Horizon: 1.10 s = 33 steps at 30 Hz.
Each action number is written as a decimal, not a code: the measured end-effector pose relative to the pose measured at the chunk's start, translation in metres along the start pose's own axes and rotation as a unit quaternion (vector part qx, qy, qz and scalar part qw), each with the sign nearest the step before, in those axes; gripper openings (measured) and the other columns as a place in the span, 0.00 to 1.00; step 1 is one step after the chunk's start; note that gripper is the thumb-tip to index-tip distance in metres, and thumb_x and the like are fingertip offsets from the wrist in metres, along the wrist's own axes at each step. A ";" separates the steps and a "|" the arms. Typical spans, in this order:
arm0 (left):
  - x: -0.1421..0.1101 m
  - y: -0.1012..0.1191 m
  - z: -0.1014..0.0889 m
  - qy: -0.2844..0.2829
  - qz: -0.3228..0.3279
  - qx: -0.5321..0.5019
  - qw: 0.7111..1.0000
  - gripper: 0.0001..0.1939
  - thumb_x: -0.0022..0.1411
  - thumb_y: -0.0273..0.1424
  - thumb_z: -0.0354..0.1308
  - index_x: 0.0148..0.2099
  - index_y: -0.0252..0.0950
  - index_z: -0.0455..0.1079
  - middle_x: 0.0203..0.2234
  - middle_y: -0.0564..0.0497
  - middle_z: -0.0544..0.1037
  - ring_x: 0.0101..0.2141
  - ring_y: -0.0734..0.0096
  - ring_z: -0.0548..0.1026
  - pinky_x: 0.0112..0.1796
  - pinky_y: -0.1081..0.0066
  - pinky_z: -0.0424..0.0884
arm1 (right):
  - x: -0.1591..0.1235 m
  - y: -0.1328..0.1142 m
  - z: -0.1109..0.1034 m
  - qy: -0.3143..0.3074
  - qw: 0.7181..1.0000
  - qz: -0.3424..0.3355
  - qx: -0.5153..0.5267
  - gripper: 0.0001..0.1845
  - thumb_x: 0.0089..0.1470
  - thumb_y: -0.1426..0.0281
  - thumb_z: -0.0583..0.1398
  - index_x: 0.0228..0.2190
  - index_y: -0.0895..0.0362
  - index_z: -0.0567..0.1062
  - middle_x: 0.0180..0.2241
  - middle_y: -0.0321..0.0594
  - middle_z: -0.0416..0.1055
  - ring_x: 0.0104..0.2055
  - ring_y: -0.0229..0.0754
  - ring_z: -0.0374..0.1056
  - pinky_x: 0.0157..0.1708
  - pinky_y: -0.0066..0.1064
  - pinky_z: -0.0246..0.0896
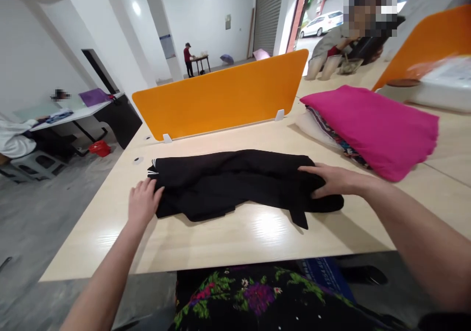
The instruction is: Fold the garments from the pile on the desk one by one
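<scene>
A black garment (235,181) lies folded into a long, narrow bundle across the pale wooden table (228,245). White stripes show at its left end, and a loose flap hangs toward me near the right. My left hand (143,202) rests at the left end, thumb on the cloth and fingers stretched along the edge. At the other end my right hand (331,179) is closed over the cloth, with fingers on the upper side and thumb on the near side. The fingertips of that hand partly sink into the dark fabric.
An orange divider (224,100) stands behind the garment. To the right lies a folded pink cloth (379,124) on a patterned and white pile. A person (331,51) sits beyond it. A red bucket (99,148) is on the floor at left, near another seated person (16,137).
</scene>
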<state>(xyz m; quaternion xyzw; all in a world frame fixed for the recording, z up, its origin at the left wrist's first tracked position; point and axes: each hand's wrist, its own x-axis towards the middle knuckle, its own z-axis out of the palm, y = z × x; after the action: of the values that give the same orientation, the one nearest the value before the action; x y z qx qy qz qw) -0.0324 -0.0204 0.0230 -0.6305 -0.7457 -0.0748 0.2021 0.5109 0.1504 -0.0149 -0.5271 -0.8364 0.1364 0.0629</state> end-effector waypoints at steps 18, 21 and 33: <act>-0.039 0.088 -0.029 -0.184 0.185 0.030 0.965 0.32 0.57 0.15 0.43 0.60 0.43 0.65 0.59 0.46 0.68 0.60 0.47 0.60 0.56 0.33 0.48 | 0.017 -0.197 -0.011 -0.222 0.896 -0.279 0.265 0.22 0.52 0.58 0.61 0.44 0.59 0.74 0.39 0.43 0.74 0.40 0.43 0.70 0.40 0.34 0.65; -0.053 0.114 -0.031 -0.173 0.239 -0.050 0.954 0.36 0.57 0.17 0.46 0.66 0.43 0.54 0.64 0.47 0.58 0.64 0.53 0.53 0.59 0.41 0.51 | 0.054 -0.232 0.012 0.060 0.956 -0.257 0.130 0.30 0.49 0.66 0.64 0.53 0.58 0.68 0.54 0.51 0.66 0.54 0.52 0.62 0.49 0.42 0.59; -0.077 0.116 0.006 -0.091 0.237 -0.201 0.946 0.19 0.59 0.17 0.44 0.44 0.39 0.70 0.57 0.47 0.70 0.62 0.61 0.58 0.61 0.43 0.48 | 0.166 -0.202 0.010 0.187 0.951 0.067 0.236 0.15 0.63 0.70 0.47 0.38 0.60 0.73 0.34 0.46 0.73 0.44 0.47 0.66 0.47 0.38 0.59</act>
<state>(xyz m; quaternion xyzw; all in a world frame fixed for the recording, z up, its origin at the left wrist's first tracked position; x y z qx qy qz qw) 0.0888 -0.0656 -0.0297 -0.8206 -0.5596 -0.1150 0.0143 0.2609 0.2158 0.0290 -0.5678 -0.7166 0.2328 0.3315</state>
